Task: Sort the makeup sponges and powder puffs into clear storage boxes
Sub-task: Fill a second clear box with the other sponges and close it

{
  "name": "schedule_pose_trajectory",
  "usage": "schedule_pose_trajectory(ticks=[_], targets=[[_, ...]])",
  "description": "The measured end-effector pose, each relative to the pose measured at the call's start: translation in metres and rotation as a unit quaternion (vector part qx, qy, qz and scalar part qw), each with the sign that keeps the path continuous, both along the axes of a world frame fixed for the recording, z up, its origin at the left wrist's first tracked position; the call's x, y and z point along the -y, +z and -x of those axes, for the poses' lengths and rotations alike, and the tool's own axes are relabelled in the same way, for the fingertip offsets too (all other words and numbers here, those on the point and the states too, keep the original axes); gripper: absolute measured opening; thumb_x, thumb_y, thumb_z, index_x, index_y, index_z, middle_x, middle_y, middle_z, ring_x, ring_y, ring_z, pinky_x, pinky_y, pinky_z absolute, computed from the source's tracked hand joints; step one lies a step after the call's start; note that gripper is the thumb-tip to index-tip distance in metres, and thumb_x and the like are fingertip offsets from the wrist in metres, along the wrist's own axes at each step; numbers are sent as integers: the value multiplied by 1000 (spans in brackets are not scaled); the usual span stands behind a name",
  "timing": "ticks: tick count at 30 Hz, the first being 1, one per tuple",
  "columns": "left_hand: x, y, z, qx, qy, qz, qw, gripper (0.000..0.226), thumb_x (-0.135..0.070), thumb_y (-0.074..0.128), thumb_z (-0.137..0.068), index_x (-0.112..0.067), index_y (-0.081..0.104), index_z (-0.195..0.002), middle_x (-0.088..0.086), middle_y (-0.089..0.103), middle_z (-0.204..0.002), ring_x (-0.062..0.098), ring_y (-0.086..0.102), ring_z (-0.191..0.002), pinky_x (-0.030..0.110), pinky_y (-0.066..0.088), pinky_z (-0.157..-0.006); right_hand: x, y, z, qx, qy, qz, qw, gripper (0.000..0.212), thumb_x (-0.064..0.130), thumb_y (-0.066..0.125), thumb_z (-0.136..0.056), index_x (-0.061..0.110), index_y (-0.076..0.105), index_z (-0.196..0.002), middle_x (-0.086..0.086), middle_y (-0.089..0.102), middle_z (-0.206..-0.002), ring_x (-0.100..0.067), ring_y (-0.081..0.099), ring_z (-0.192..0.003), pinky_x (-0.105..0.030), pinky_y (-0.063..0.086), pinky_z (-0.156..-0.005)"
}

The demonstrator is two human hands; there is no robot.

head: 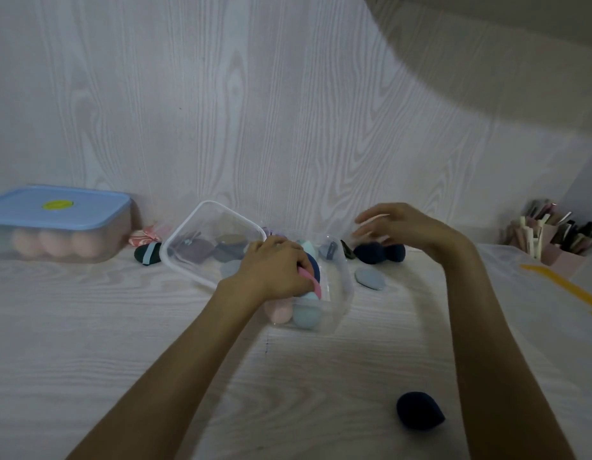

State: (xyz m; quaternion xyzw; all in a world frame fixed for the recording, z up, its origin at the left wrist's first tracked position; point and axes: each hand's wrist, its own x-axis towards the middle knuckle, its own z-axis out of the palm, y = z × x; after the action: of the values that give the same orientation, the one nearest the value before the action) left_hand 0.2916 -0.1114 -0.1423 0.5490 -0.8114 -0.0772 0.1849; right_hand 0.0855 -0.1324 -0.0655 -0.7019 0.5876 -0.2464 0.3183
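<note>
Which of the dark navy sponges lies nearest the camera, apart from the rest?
The lone navy teardrop sponge on the bare tabletop in the foreground, beside the right forearm. The other navy sponges sit at the back against the wall, behind the clear box.

Both forearms bare, stretched fwd. Left hand (274, 267) knuckles up, fingers curled in a tight grip. Right hand (400, 227) raised, blurred, fingers loosely spread, holding nothing.

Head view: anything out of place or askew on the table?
Yes. One dark navy sponge lies alone on the near table, far from the clear box of sponges where the left hand works. The clear lid stands tilted rather than flat. A grey puff lies loose beside the box.
</note>
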Motion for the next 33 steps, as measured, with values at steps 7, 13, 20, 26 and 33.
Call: schedule_pose_trajectory(ticks=[7,13,20,26,33], targets=[[-1,-1,2,9,-7,20,1000,24,-33,62,-80,-31,64,-104,-13,47,-134,15,29,-131,39,10,-112,52,-79,41,-132,-235,52,962,64,8,42,-95,12,11,-151,-11,23,-155,-30,29,-138,-40,24,-114],[1,-2,2,-1,-21,4,1000,37,-31,62,-79,-35,57,-115,-15,44,-138,14,25,-135,42,13,-113,57,-106,43,-217,-245,102,939,65,8,49,-90,20,23,-148,-13,24,-146,-31,27,-131,-43,28,-107],[0,-1,1,42,-25,-8,999,48,-39,56,-85,-38,47,-133,-9,43,-142,18,22,-139,43,14,-114,48,-91,39,-95,-278,127,947,53,9,60,-86,0,33,-131,-19,52,-125,-35,54,-109,-38,44,-86],[0,-1,1,35,-17,-5,999,45,-40,56,-85,-35,51,-129,-1,49,-135,19,26,-136,43,17,-111,25,-15,1,204,-146,90,964,36,40,64,-86,10,61,-106,-5,63,-103,-13,61,-83,-26,54,-78],[2,-2,0,33,-21,0,999,45,-42,55,-85,-36,51,-130,-8,50,-135,18,29,-133,42,19,-110,13,-24,-42,-119,-21,103,987,51,9,83,-65,11,61,-111,-3,61,-104,-13,58,-88,-22,45,-69]])
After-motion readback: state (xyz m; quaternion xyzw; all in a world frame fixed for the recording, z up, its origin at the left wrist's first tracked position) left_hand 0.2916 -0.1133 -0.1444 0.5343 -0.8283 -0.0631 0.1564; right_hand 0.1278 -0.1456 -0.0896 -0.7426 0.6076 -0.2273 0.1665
